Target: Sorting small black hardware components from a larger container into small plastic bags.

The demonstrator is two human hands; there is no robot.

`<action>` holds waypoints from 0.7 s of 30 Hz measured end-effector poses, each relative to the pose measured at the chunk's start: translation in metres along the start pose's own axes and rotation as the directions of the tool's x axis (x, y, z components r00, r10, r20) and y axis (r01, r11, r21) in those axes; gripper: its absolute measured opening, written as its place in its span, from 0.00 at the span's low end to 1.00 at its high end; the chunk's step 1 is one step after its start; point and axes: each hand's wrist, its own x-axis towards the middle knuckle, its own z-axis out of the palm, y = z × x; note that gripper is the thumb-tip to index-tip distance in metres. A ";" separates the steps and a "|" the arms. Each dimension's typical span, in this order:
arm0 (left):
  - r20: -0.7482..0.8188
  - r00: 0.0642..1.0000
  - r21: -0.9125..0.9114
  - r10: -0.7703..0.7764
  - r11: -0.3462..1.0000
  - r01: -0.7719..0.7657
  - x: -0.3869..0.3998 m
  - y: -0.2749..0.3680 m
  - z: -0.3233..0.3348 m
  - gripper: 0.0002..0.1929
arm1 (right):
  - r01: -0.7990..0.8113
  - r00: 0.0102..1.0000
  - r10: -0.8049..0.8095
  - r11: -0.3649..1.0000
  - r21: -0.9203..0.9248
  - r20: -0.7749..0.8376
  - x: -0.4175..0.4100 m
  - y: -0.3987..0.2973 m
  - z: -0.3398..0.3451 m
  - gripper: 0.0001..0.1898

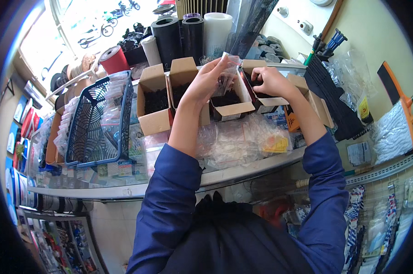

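Observation:
My left hand (pixel 203 82) holds up a small clear zip bag (pixel 229 78) with a red seal line, above an open cardboard box (pixel 234 110) of small dark pieces that look like screws. To its right, my right hand (pixel 273 81) reaches into another open box (pixel 268 101) of dark pieces. Its fingertips are down among them, so whether they pinch anything is hidden. Two more open boxes stand at the left: an outer box (pixel 154 122) and an inner box (pixel 183 68), both with dark contents. Flat clear bags (pixel 232 150) lie in front of the boxes.
A blue plastic basket (pixel 90 161) with filled bags stands left on the glass counter (pixel 79 179). Black rolls (pixel 166 42), a white roll (pixel 217 32) and a red roll (pixel 114 60) rise behind the boxes. Black plastic parts (pixel 333 99) lean at the right, near a mop head (pixel 394 132).

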 end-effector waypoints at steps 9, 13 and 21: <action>0.004 1.000 -0.002 0.006 1.000 -0.006 -0.002 0.001 0.000 0.26 | -0.101 0.994 0.092 0.977 0.190 0.058 -0.009 -0.003 -0.014 0.11; 0.013 1.000 0.004 0.000 1.000 0.000 -0.001 0.001 0.000 0.26 | -0.119 0.989 0.103 0.980 0.157 0.108 -0.014 -0.008 -0.014 0.10; 0.000 1.000 -0.009 0.001 1.000 -0.001 -0.002 0.002 0.001 0.25 | -0.111 0.993 0.106 0.988 0.108 0.043 -0.010 -0.009 -0.008 0.11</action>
